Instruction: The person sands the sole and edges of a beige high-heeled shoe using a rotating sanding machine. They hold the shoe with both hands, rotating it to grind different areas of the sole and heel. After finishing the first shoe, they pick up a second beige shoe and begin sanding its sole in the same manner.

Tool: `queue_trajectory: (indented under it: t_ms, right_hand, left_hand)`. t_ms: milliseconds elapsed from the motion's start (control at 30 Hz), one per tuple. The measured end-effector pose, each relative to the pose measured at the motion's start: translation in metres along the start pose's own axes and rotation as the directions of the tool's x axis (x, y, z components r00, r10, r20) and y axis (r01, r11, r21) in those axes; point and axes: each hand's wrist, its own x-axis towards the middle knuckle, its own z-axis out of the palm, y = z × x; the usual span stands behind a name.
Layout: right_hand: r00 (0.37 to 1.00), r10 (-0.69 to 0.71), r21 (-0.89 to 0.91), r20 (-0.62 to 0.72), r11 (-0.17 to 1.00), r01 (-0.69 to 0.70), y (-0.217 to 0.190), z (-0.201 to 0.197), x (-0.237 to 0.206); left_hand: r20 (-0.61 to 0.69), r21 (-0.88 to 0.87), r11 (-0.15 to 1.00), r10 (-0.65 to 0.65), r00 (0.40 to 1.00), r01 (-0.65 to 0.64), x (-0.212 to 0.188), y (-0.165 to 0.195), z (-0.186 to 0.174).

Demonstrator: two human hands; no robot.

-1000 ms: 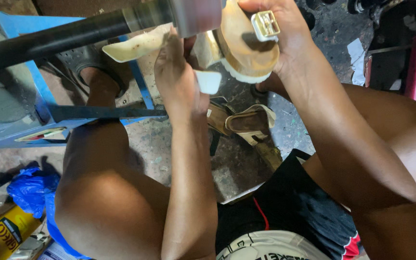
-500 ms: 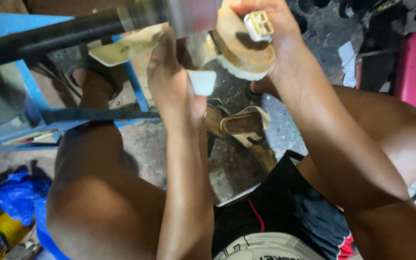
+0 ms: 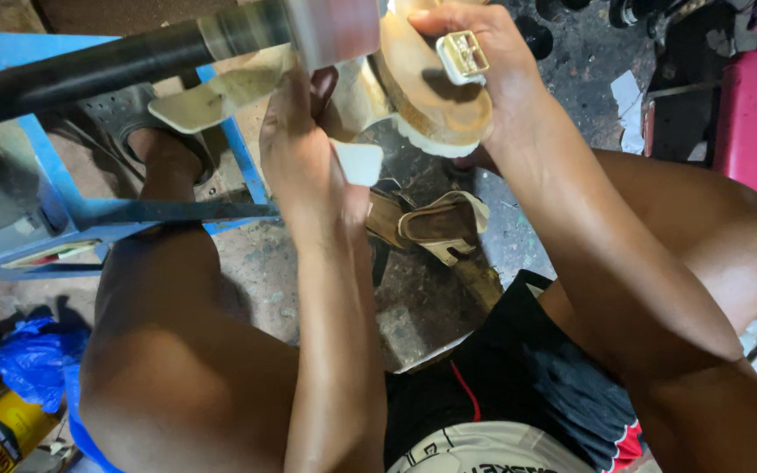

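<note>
Presently, a tan sandal (image 3: pixel 435 96) is clamped by right hand (image 3: pixel 484 70) and left hand (image 3: pixel 304 149) against the spinning drum (image 3: pixel 335 31) at 12 o'clock, its sole edge apparently part-ground, while a second sandal (image 3: pixel 435 228) lies untouched on the floor.

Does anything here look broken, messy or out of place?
Yes: the sandal held up in both hands has its straps splayed loose rather than fastened. Another sandal lies tipped on the stained floor, and a crumpled blue bag sits by the leg.
</note>
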Motion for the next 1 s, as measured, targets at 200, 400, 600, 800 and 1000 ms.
queue_trajectory:
  t_ms: [200, 400, 600, 800, 1000]
  right_hand:
    - [0.993, 0.067, 0.076, -0.100, 0.995, -0.059, 0.002, 0.005, -0.015]
    - [0.994, -0.003, 0.016, -0.108, 1.000, 0.004, 0.003, 0.005, -0.018]
    - [0.991, -0.125, -0.093, -0.047, 0.988, 0.120, 0.004, 0.000, 0.004]
    - [0.989, -0.147, -0.078, 0.014, 0.986, 0.147, -0.005, -0.009, 0.011]
    - [0.991, -0.134, -0.061, 0.006, 0.989, 0.135, -0.013, -0.015, 0.000]
  left_hand:
    - [-0.008, -0.082, 0.996, -0.033, 0.999, 0.032, -0.016, 0.005, 0.004]
    - [-0.122, -0.040, 0.991, -0.130, 0.984, 0.126, -0.013, 0.003, 0.003]
    - [0.085, -0.110, 0.994, 0.023, 0.996, -0.014, 0.013, -0.015, -0.008]
    - [0.139, -0.165, 0.986, -0.016, 0.990, 0.039, 0.016, -0.020, -0.014]
    - [0.095, -0.254, 0.959, -0.102, 0.990, 0.124, 0.004, -0.017, -0.005]
